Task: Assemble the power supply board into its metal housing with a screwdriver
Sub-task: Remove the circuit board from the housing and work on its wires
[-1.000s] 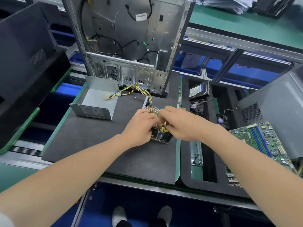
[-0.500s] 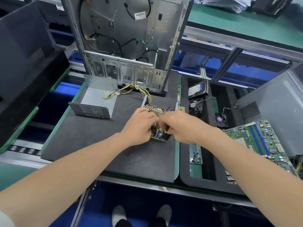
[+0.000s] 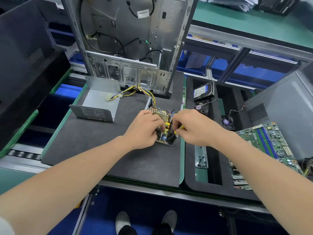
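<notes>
The power supply board (image 3: pixel 163 133) sits in its metal housing (image 3: pixel 148 104) by the right edge of the counter's black mat (image 3: pixel 101 150); the left hand (image 3: pixel 144 130) grips it, fingers (image 3: pixel 158 123) curled. The right hand (image 3: pixel 194 128) pinches a yellow-handled screwdriver (image 3: pixel 180 127) at the board's right side; a grey cover (image 3: pixel 100 104) lies near the mat's far left corner.

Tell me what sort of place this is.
Likely a computer assembly or repair line: an open PC case stands on the mat, a motherboard and hard drive sit on a foam tray, and conveyor rollers run alongside.
</notes>
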`<state>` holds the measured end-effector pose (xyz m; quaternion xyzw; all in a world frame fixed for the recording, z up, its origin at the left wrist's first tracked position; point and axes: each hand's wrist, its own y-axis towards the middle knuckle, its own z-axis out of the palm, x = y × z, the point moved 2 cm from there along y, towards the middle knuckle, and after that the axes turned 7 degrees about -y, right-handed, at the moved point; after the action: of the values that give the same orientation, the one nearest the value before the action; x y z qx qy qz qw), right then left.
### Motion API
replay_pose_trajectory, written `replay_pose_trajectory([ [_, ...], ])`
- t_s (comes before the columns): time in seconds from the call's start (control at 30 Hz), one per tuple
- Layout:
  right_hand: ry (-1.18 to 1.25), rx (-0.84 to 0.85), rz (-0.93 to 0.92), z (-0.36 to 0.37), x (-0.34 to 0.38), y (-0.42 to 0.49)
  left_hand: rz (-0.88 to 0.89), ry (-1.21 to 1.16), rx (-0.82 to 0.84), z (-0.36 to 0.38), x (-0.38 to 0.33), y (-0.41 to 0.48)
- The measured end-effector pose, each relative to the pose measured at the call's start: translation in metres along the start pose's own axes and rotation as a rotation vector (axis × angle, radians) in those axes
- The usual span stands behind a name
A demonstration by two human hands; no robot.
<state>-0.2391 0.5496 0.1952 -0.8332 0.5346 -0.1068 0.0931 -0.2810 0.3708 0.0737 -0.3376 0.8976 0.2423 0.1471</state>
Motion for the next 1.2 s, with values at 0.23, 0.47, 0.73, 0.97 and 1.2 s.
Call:
replay_pose_trajectory([
  [0.23, 0.204, -0.148, 0.068, -0.008, -0.02, -0.008, 0.044, -0.038, 0.038, -0.001, 0.004, -0.002],
  [0.47, 0.314, -0.203, 0.129, -0.011, -0.032, -0.015, -0.068, -0.154, -0.023, -0.004, -0.002, 0.002],
  [0.73, 0.334, -0.213, 0.121, -0.011, -0.031, -0.015, -0.112, -0.211, -0.067, -0.001, -0.001, 0.003],
  [0.97, 0.329, -0.203, 0.088, -0.013, -0.03, -0.016, -0.138, -0.254, -0.082, -0.002, 0.0, 0.005],
  [1.2, 0.348, -0.269, 0.131, -0.014, -0.023, -0.016, -0.139, -0.216, -0.065, -0.003, -0.001, 0.006],
])
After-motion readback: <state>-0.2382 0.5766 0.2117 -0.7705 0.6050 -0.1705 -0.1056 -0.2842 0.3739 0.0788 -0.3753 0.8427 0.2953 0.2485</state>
